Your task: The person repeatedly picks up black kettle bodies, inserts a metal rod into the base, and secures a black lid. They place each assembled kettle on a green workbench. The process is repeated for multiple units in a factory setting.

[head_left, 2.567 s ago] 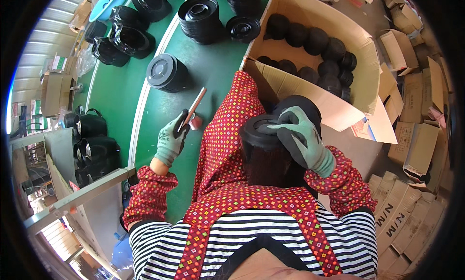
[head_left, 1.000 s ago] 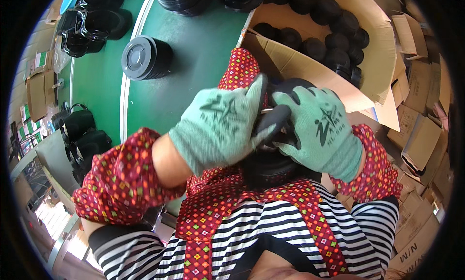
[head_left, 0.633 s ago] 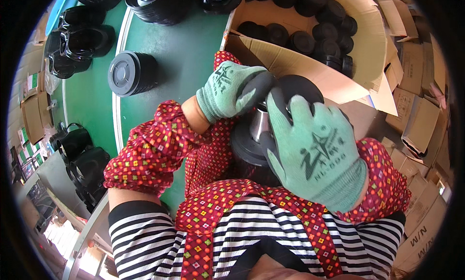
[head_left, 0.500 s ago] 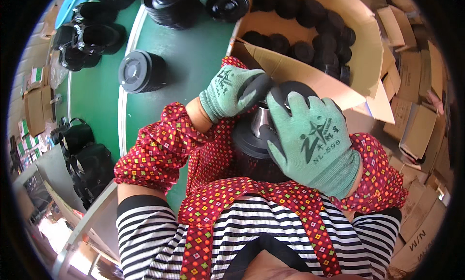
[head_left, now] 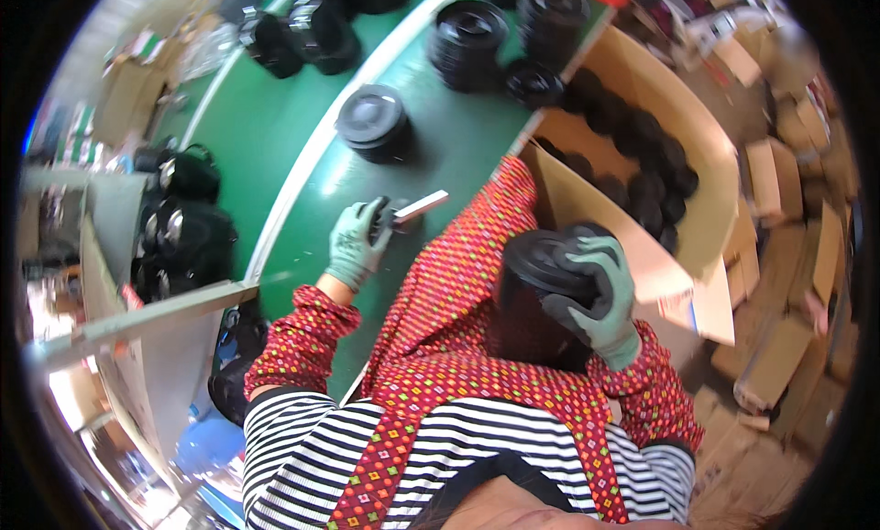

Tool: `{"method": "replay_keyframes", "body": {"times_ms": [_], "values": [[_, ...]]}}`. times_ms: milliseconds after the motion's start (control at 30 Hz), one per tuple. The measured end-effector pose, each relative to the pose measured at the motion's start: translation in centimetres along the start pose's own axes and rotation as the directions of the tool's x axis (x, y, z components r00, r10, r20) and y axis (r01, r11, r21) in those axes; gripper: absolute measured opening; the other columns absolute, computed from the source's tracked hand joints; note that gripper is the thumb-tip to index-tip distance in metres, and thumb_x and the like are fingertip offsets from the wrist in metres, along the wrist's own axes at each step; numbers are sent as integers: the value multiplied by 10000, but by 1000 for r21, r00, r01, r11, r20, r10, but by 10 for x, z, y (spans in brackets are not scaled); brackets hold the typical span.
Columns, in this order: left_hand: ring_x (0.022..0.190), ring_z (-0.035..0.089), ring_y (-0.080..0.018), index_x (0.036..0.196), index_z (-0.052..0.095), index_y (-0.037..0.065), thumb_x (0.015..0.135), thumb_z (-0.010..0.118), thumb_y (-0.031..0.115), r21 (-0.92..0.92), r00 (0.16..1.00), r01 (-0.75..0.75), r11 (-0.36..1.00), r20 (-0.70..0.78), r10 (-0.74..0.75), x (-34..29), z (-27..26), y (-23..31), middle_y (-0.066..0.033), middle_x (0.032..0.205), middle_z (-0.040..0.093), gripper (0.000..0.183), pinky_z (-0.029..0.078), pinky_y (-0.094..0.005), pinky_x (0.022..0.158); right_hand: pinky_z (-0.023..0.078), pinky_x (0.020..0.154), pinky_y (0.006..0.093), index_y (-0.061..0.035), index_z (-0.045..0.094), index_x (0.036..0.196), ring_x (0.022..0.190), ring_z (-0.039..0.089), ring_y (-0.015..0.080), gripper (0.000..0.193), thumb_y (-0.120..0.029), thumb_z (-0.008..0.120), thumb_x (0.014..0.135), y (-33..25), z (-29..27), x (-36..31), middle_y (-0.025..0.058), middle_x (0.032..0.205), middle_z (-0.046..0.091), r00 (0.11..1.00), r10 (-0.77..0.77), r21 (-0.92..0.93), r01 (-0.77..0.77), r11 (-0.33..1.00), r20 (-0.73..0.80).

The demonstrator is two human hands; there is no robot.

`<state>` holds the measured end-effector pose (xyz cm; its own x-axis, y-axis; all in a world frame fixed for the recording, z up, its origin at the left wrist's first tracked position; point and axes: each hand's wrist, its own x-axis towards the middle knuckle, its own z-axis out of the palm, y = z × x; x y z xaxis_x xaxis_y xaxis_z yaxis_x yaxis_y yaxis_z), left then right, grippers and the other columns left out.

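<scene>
The right hand, in a green knit glove, has its grip clamped on the lid of a black round plastic tub that rests on the person's lap, fingers curled over the far edge of the lid; the tub's lower part is hidden in shadow against the red patterned apron. The left hand, gloved the same, is closed around the dark handle of a small tool with a pale flat blade — which kind of tool is hard to make out, since the fist covers most of it. It hovers over the green surface, well apart from the tub.

Just beyond the right hand stands an open brown cardboard box, holding rows of black round tubs; its near flap hides the closest ones. On the surface, a short stack of black round lids sits beyond the left hand, and taller black stacks stand further up, partly cut off at the rim. Dark bag-like shapes at the left are too blurred to tell. Flattened cardboard boxes lie on the floor to the right.
</scene>
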<state>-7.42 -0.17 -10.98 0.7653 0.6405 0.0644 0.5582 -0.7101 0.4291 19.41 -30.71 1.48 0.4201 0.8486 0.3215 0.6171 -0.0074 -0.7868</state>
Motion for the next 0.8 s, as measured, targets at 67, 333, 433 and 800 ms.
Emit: {"method": "replay_keyframes", "body": {"times_ms": [67,333,433,800], "values": [[1325,530,-460,1522,493,37,796,845,274,-103,989,-84,991,-134,69,-12,-17,20,-288,1447,516,841,442,-520,1137,528,986,425,-11,681,1076,1067,654,299,398,-208,884,794,6,-1,17,133,1121,672,990,55,124,-39,992,-128],[1556,330,-470,1542,474,18,830,890,213,-607,920,-321,727,-16,392,-56,-104,93,-296,1676,298,847,309,-503,1269,553,1003,363,-77,688,1315,1125,674,196,445,-443,531,1117,-17,52,99,84,1260,719,756,605,886,-432,171,252],[1331,601,-335,1426,582,-40,968,741,143,-901,999,30,434,12,-45,-80,-114,70,-239,1439,602,519,450,-464,1169,482,1093,365,-54,558,1475,1255,618,210,578,-501,482,1117,-3,109,104,107,1425,620,738,535,822,-554,132,412],[856,731,-157,1263,676,9,1022,734,290,-804,785,198,561,-213,-582,117,-128,-133,-79,1076,719,374,609,-301,705,473,1097,345,36,532,1464,1269,602,220,464,-120,670,1050,15,171,66,146,1403,621,972,211,389,-235,891,104]]}}
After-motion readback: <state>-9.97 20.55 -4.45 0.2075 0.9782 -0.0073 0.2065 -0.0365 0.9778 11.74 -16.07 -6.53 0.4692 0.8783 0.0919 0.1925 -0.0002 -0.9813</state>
